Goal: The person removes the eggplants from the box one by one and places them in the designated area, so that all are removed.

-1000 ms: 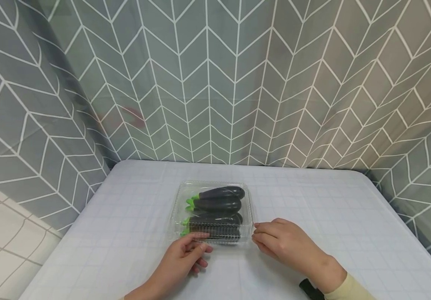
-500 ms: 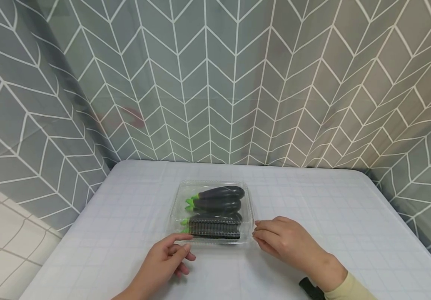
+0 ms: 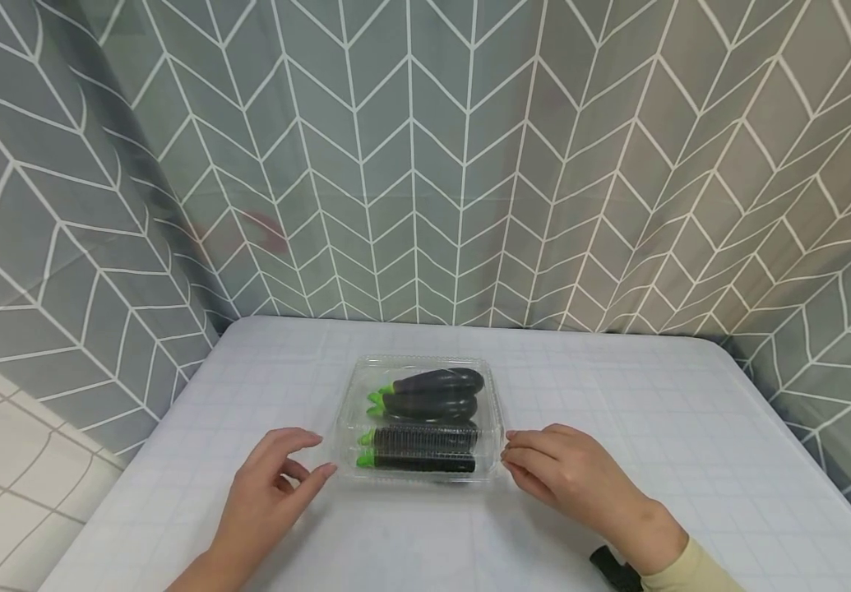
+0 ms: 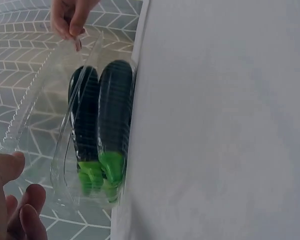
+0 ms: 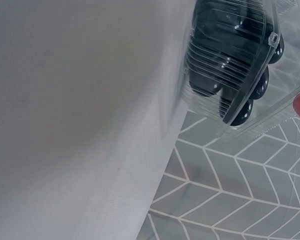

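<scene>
A clear plastic clamshell box (image 3: 349,415) holds several dark eggplants (image 3: 428,404) with green stems, lying side by side with the stems to the left. The left wrist view shows its transparent lid (image 4: 27,112) standing at an angle, apart from the base at the near side. My right hand (image 3: 569,469) pinches the lid's edge at the near right corner between thumb and fingers. My left hand (image 3: 265,485) is just off the box's left side, thumb and fingers spread apart and holding nothing. Whether its fingertips touch the lid is hard to tell.
The white table (image 3: 247,362) has a faint grid pattern. By the right wrist lies a black object (image 3: 612,567), partly hidden by the arm. A grey curtain (image 3: 432,164) with white chevron lines hangs behind the table and along both sides.
My left hand has moved left from the box's front edge to its left side, its fingers spreading. The right hand stays at the right corner. The reflection on the lid has shifted.
</scene>
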A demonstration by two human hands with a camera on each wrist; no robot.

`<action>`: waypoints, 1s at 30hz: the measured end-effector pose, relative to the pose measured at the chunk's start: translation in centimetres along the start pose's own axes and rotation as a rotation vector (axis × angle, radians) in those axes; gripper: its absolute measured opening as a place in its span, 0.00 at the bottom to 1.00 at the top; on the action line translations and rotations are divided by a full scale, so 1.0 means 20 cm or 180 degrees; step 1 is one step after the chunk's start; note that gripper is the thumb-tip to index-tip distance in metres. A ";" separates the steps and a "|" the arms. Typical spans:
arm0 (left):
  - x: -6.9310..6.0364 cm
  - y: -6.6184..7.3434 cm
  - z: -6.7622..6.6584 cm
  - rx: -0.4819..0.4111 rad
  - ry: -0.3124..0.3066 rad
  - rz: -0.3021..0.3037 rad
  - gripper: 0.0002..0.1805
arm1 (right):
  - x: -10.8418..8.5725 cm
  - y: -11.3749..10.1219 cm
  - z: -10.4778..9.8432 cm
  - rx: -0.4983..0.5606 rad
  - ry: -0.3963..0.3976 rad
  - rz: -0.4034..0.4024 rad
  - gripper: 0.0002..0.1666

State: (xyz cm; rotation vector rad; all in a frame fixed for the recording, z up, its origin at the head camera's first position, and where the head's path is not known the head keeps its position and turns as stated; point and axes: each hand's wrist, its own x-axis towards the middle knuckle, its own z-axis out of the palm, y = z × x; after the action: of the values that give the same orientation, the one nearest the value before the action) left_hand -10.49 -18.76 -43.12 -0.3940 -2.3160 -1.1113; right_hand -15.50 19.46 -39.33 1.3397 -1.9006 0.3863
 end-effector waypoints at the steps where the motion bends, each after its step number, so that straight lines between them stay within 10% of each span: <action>1: 0.01 -0.01 0.00 0.0031 0.0006 0.0096 0.24 | 0.00 0.00 0.00 -0.0006 0.0013 0.0008 0.16; 13: 0.16 -0.10 0.00 0.0030 0.0069 0.1103 0.24 | 0.05 0.02 -0.02 -0.0005 0.0216 0.0125 0.15; 30: 0.27 -0.07 -0.03 0.0036 -0.0155 0.0800 0.17 | 0.09 0.05 -0.03 0.0114 0.0276 0.0374 0.15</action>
State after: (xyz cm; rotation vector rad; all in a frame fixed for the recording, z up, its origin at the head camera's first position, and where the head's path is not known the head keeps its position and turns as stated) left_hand -15.38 -19.86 -40.47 -0.6934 -2.2382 -0.9744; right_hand -16.39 19.05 -37.46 1.2175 -1.9131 0.5314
